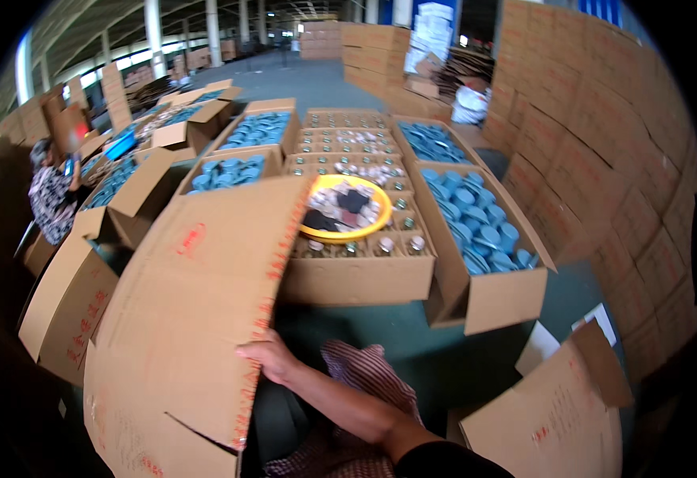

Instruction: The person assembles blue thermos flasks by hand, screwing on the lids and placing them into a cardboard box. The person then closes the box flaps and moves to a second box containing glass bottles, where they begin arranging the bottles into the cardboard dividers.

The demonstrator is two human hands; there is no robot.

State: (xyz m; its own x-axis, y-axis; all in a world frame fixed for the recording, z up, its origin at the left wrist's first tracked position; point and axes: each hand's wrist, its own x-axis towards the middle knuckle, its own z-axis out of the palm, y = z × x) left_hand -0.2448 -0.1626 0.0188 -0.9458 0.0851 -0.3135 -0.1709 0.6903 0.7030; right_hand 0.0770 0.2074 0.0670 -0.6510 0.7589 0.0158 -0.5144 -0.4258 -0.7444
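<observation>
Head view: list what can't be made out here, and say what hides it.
Left hand: not visible in the head view; perhaps behind the cardboard or outside the picture.
Right hand: in the head view, the cardboard hides its grip on the far side.
Jars under the yellow basin: covered by it in the head view.
Pale pieces in the basin: too small and blurred there.

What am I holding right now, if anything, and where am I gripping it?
Your right hand holds a large cardboard piece by its right edge, below the middle. The left hand is out of view, so I can't tell about it.
</observation>
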